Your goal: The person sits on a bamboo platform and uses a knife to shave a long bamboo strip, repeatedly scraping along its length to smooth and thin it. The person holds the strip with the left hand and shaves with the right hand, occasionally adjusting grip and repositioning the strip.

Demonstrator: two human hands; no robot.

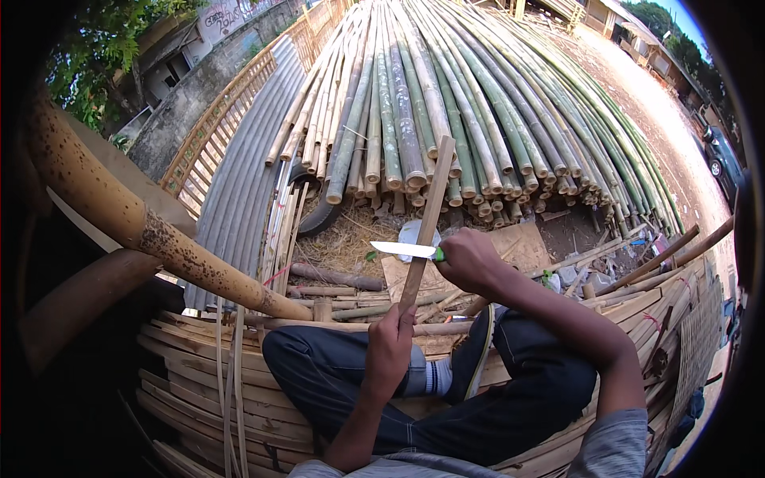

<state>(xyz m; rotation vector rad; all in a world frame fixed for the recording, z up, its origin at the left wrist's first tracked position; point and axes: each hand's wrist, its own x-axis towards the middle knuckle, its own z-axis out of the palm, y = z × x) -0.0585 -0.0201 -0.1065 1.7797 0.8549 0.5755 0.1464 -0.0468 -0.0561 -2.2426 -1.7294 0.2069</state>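
Left hand (389, 346): grip pinching the low end of one bamboo strip (434, 203), which slants up and away in front of the bamboo poles (410, 151). Right hand (472, 259): grip wrapped round the green handle (439, 254) of the knife (393, 249), blade crossing the strip about mid-length. Can't tell from here if the edge bites. I'd hold the blade angle shallow, keep strokes pointing up the strip, away from the left fingers, wrist firm. Count: one strip held, one knife, two hands, one tyre (321, 217), one shoe (470, 358), dozens of poles.
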